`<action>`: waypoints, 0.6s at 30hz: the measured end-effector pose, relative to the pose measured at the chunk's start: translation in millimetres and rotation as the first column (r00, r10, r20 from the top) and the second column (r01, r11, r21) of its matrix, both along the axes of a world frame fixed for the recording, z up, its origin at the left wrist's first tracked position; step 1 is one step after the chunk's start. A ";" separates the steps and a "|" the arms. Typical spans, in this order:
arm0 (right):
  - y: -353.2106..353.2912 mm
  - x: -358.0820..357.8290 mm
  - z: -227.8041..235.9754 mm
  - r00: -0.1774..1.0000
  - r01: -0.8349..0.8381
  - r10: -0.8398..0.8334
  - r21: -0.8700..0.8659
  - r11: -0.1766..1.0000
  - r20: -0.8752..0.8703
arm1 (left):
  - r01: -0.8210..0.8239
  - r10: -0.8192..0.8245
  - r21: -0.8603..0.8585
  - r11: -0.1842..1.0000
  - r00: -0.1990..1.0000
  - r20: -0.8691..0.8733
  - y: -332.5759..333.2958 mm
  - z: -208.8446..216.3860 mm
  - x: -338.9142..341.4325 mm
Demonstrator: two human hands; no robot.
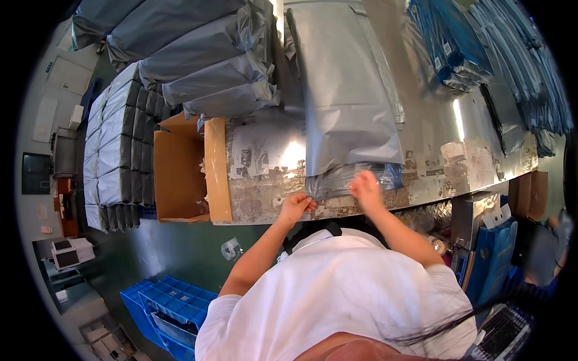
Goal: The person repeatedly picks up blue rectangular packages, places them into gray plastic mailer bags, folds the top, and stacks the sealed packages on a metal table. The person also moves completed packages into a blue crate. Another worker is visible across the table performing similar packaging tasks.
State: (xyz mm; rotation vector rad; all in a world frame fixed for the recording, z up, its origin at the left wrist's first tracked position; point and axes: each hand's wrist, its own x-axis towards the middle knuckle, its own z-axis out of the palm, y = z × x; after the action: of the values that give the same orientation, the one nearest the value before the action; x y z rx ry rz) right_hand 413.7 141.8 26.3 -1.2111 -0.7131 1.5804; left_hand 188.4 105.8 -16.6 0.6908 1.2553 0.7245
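Note:
A large grey plastic bag (pixel 346 114) lies lengthwise on the metal table in front of me. From under its near end a crumpled clear plastic bag (pixel 331 185) sticks out toward the table's edge. At the near left corner of that clear plastic, my left hand (pixel 296 207) is closed in a pinch on its edge. My right hand (pixel 366 191) is raised over the right part of the clear plastic. Motion smears its fingers, so I cannot make out whether it grips anything.
Filled grey bags (pixel 211 66) are stacked at the far left, beside an open cardboard box (pixel 180 174). Wrapped grey bundles (pixel 114 138) stand further left. Blue plastic-wrapped packs (pixel 451 45) lie at the far right. Blue crates (pixel 174 304) sit on the floor, lower left.

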 end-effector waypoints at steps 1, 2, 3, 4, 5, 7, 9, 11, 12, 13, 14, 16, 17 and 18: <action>-15.1 38.0 -4.9 0.987 -0.024 0.022 0.014 1.000 0.158 | 0.030 -0.029 0.021 0.999 0.999 -0.035 1.2 1.2 2.2; -25.5 63.4 -9.9 0.950 -0.053 0.043 0.024 0.998 0.311 | 0.059 -0.056 0.042 0.997 0.996 -0.072 3.4 3.3 3.2; -33.5 58.4 -15.9 0.859 -0.164 0.102 0.081 0.983 0.502 | 0.112 -0.105 0.052 0.992 0.988 -0.112 3.1 3.6 2.8; -41.4 46.8 -23.9 0.724 -0.285 0.142 0.106 0.953 0.675 | 0.158 -0.146 0.083 0.984 0.980 -0.134 3.4 3.1 2.6; -33.5 12.8 4.6 0.671 -0.393 0.116 0.218 0.893 0.732 | 0.198 -0.178 0.120 0.973 0.971 -0.157 6.3 -0.1 3.7; -12.5 -39.6 9.5 0.722 -0.473 0.070 0.418 0.776 0.688 | 0.316 -0.264 0.240 0.918 0.938 -0.223 15.6 -2.8 10.0; -1.9 -51.8 -22.0 0.845 -0.365 0.221 0.224 0.904 0.487 | 0.336 -0.283 0.249 0.908 0.932 -0.226 20.2 2.1 8.0; -6.8 -32.1 -22.5 0.942 -0.163 0.127 0.093 0.982 0.310 | 0.307 -0.260 0.210 0.928 0.939 -0.224 22.2 9.7 -1.4; -19.5 2.3 -18.9 0.970 -0.011 -0.015 0.104 0.995 0.243 | 0.258 -0.221 0.170 0.951 0.952 -0.210 16.1 17.0 -4.5; -36.6 40.6 -13.2 0.967 0.080 -0.119 0.177 0.981 0.223 | 0.204 -0.177 0.127 0.971 0.964 -0.198 10.1 20.5 -7.8; -65.5 82.6 -19.3 0.762 0.105 -0.221 0.221 0.970 0.608 | 0.157 -0.145 0.073 0.985 0.979 -0.140 3.6 14.1 -15.0; -163.3 166.5 -60.1 0.236 -0.164 0.109 -0.071 0.984 0.966 | 0.084 -0.085 -0.039 0.996 0.996 -0.025 -0.9 -5.0 -25.1; -240.8 202.8 -92.8 -0.100 -0.304 0.499 -0.504 0.808 0.861 | 0.079 -0.080 -0.054 0.995 0.997 -0.017 1.0 2.6 -25.2; -241.6 206.8 -93.1 -0.171 -0.282 0.567 -0.592 0.755 0.806 | 0.181 -0.188 -0.107 0.978 0.980 -0.064 4.1 7.9 -26.6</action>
State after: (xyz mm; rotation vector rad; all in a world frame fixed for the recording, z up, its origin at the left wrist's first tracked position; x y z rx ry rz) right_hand 620.5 -99.8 -66.8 -2.5163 -2.1879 0.9287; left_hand 161.9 109.9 -8.7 0.7460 1.2664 0.4836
